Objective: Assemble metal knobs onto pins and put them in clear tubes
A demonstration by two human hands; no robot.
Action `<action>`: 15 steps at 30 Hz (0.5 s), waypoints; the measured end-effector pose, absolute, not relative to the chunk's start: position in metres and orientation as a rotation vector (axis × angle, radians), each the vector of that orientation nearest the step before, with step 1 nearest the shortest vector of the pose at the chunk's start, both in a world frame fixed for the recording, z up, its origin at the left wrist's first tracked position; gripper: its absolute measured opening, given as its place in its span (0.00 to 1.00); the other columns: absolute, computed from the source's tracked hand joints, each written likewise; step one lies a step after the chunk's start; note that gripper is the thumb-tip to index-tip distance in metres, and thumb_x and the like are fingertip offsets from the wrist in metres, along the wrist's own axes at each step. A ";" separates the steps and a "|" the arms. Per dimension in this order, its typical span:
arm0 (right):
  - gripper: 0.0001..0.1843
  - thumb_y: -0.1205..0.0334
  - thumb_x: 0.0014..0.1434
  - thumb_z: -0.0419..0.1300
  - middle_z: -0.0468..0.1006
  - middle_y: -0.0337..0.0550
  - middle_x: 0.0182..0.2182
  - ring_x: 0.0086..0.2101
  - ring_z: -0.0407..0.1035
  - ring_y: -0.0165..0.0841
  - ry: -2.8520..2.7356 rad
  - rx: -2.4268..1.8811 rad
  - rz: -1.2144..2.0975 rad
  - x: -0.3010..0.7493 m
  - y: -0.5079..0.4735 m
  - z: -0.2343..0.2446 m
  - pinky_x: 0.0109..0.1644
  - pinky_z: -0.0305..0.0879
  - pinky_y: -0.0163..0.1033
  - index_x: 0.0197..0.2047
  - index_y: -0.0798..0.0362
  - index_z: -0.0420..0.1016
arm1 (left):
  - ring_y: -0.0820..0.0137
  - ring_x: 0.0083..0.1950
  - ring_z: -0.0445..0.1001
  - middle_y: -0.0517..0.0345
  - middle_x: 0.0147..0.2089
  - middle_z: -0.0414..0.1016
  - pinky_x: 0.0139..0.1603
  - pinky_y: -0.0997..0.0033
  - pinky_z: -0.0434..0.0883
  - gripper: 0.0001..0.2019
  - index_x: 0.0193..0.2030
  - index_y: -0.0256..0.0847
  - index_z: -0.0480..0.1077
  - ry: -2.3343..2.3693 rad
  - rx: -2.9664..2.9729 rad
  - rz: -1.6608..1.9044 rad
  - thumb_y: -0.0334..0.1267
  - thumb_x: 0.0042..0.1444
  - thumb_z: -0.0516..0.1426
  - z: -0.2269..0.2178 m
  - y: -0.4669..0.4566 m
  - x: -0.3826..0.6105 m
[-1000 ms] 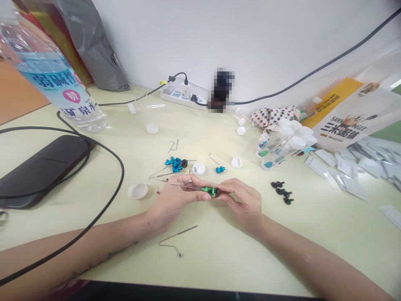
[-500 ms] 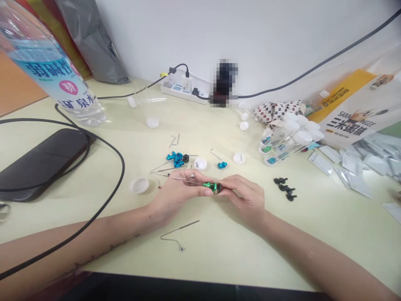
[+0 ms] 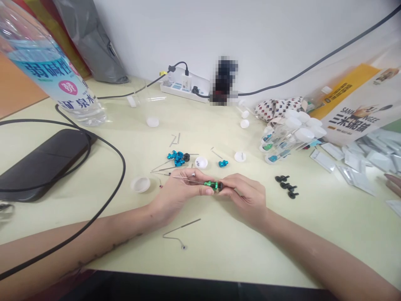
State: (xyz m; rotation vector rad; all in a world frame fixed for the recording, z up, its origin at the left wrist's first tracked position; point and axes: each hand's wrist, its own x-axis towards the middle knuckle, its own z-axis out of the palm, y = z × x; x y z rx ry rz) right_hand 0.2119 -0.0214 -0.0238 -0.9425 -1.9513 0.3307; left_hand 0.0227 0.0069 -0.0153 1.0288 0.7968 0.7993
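Between my two hands is a small green metal fitting (image 3: 210, 184) with thin wires running out to its left. My left hand (image 3: 180, 192) pinches it between thumb and fingers. At its right end, a round black knob (image 3: 220, 186) is gripped by the fingertips of my right hand (image 3: 246, 194). Beyond my left hand lie several blue metal fittings (image 3: 178, 158), and a single blue fitting (image 3: 223, 163) sits farther right. A bent metal wire (image 3: 175, 228) with a ring-like end lies on the table in front of my hands.
White caps (image 3: 140, 184), several black thumbscrews (image 3: 284, 185) and clear tubes with white lids (image 3: 291, 133) surround the hands. A water bottle (image 3: 56, 75), black cable (image 3: 120, 184) and dark power bank-like block (image 3: 44, 163) are left. Another person's fingers (image 3: 393, 184) show at the right edge.
Another person's fingers have appeared at the right edge. The view has shifted slightly. Both my hands keep nearly the same hold on the green fitting and its knob.
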 end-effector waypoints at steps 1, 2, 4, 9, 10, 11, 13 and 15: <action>0.06 0.66 0.59 0.58 0.77 0.45 0.30 0.29 0.71 0.30 -1.953 -0.940 0.333 0.212 -0.021 -0.024 0.31 0.70 0.35 0.40 0.54 0.75 | 0.67 0.40 0.75 0.57 0.36 0.80 0.48 0.66 0.68 0.06 0.31 0.40 0.76 0.793 1.026 0.798 0.32 0.44 0.65 -0.015 0.007 0.022; 0.06 0.67 0.59 0.59 0.77 0.45 0.30 0.29 0.71 0.30 -1.955 -0.938 0.336 0.212 -0.021 -0.024 0.31 0.70 0.35 0.40 0.54 0.74 | 0.68 0.40 0.75 0.58 0.36 0.80 0.49 0.67 0.68 0.06 0.31 0.40 0.76 0.788 1.022 0.796 0.32 0.44 0.65 -0.015 0.007 0.022; 0.06 0.67 0.59 0.59 0.77 0.45 0.30 0.30 0.71 0.30 -1.954 -0.941 0.344 0.212 -0.021 -0.025 0.32 0.70 0.36 0.40 0.55 0.74 | 0.68 0.40 0.75 0.57 0.36 0.80 0.49 0.67 0.68 0.06 0.31 0.40 0.76 0.785 1.012 0.791 0.32 0.44 0.65 -0.014 0.007 0.022; 0.13 0.65 0.58 0.60 0.78 0.41 0.32 0.31 0.74 0.30 -1.893 -1.051 0.368 0.212 -0.023 -0.028 0.37 0.74 0.36 0.47 0.51 0.70 | 0.64 0.43 0.75 0.56 0.38 0.80 0.52 0.63 0.67 0.08 0.31 0.40 0.76 0.840 0.966 0.838 0.32 0.42 0.66 -0.012 0.007 0.022; 0.13 0.65 0.58 0.60 0.78 0.40 0.33 0.31 0.74 0.29 -1.883 -1.071 0.369 0.212 -0.023 -0.028 0.37 0.74 0.35 0.48 0.50 0.70 | 0.64 0.44 0.75 0.57 0.38 0.80 0.52 0.63 0.67 0.07 0.31 0.40 0.76 0.845 0.960 0.850 0.32 0.42 0.66 -0.012 0.007 0.023; 0.12 0.66 0.59 0.59 0.78 0.40 0.33 0.31 0.75 0.29 -1.881 -1.079 0.363 0.212 -0.024 -0.028 0.37 0.74 0.35 0.46 0.50 0.70 | 0.64 0.43 0.75 0.57 0.37 0.80 0.52 0.63 0.67 0.07 0.31 0.41 0.76 0.844 0.958 0.857 0.32 0.42 0.66 -0.012 0.007 0.023; 0.08 0.68 0.59 0.57 0.79 0.40 0.32 0.31 0.75 0.29 -1.900 -1.054 0.334 0.212 -0.024 -0.028 0.35 0.73 0.34 0.43 0.50 0.72 | 0.65 0.42 0.75 0.57 0.36 0.80 0.51 0.63 0.68 0.07 0.30 0.40 0.76 0.834 0.966 0.849 0.32 0.41 0.67 -0.013 0.007 0.023; 0.09 0.70 0.60 0.56 0.79 0.40 0.32 0.31 0.74 0.29 -1.921 -1.011 0.308 0.212 -0.024 -0.027 0.34 0.72 0.33 0.42 0.50 0.72 | 0.65 0.42 0.75 0.57 0.36 0.79 0.50 0.64 0.68 0.08 0.31 0.40 0.76 0.826 0.975 0.834 0.32 0.41 0.67 -0.013 0.007 0.024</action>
